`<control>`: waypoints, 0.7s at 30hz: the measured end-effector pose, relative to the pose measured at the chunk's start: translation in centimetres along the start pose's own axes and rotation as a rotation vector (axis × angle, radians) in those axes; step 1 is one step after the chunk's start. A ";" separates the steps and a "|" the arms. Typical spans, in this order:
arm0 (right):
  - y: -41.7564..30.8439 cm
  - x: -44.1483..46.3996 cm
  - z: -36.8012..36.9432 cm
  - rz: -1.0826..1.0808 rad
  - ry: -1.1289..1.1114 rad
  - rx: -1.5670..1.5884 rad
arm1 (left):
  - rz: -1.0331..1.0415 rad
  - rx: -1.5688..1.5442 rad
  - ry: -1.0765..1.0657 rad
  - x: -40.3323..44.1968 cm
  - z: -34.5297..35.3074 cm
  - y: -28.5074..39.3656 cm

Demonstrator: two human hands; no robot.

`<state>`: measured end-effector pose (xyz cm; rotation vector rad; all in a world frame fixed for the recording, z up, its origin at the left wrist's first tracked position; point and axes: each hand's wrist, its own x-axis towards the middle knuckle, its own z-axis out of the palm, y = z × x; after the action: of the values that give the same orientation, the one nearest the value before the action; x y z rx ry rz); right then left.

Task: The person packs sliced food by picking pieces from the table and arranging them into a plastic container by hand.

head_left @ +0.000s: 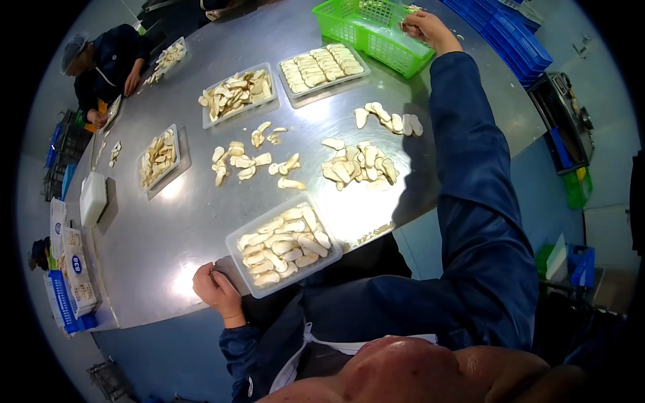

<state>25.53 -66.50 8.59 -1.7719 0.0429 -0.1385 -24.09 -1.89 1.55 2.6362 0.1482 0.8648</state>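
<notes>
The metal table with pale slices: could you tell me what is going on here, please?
One person's right hand is stretched out to a green basket; what it grips, if anything, is hard to tell. The left hand is beside the nearest tray, which is filled with pale slices. Loose slices lie in groups on the metal table, and another tray has slices in neat rows. A second person has both hands at the table's far left.
</notes>
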 end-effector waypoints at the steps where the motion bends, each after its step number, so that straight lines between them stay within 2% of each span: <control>1: -0.9 -0.5 -0.5 -0.025 -0.062 0.064 | 0.008 0.003 0.001 0.0 0.0 -0.1; 2: -1.8 -1.0 -1.0 -0.052 -0.124 0.128 | 0.017 0.006 0.004 0.0 0.1 -0.3; 5: -3.2 -2.6 -1.1 -0.091 -0.076 0.127 | -0.006 -0.009 -0.005 -0.1 0.1 -0.2; 9: -6.6 -5.2 0.1 -0.108 -0.135 0.250 | 0.006 -0.012 0.018 -0.5 0.2 -0.7; 12: -13.1 -12.3 4.2 -0.061 -0.309 0.247 | -0.190 -0.163 -0.014 -0.4 -0.1 -0.3; 13: -13.8 -13.7 5.9 -0.113 -0.285 0.250 | -0.194 -0.292 0.030 0.1 0.1 -0.6; 15: -16.5 -17.6 8.4 -0.131 -0.428 0.173 | -0.207 -0.541 0.118 1.5 0.5 -1.4; 17: -18.8 -22.5 12.1 -0.147 -0.539 0.084 | -0.140 -0.763 0.063 5.2 -0.3 1.3; 18: -19.6 -24.9 14.1 -0.161 -0.576 0.035 | -0.121 -0.861 0.001 7.1 -0.8 3.4; 19: -20.6 -27.3 15.6 -0.141 -0.741 0.065 | -0.095 -0.973 -0.095 9.1 -1.1 5.0; 20: -21.2 -29.6 17.4 -0.136 -0.796 0.033 | -0.090 -1.140 -0.185 10.8 -1.7 7.5; 21: -21.4 -31.3 18.6 -0.116 -0.906 0.064 | -0.041 -1.164 -0.270 12.2 -2.1 9.3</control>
<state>-4.40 -40.71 23.62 -1.6315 -0.7070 0.5770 -15.60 -7.38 13.28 1.5987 -0.2907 0.3593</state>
